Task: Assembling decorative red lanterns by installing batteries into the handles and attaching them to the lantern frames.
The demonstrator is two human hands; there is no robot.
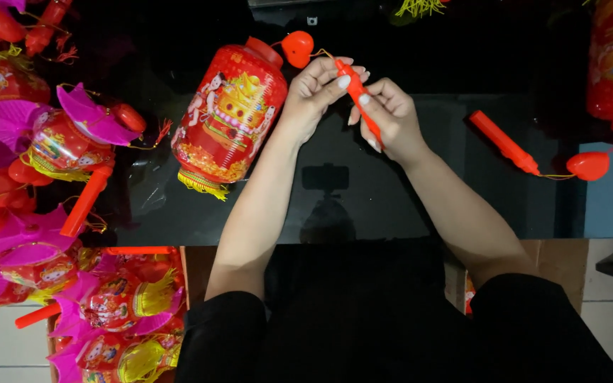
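Both hands pinch a slim red stick (358,99): left hand (313,96) near its top, right hand (390,117) lower. A red lantern (230,117) lies just beside them on the black desk (363,206).

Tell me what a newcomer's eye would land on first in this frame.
First, the big red lantern lying on the black table, just left of centre. Next to it, the left hand and right hand together pinch a thin red stick tied by cord to a red heart. At far left, a pile of pink and red lanterns crowds the table edge.
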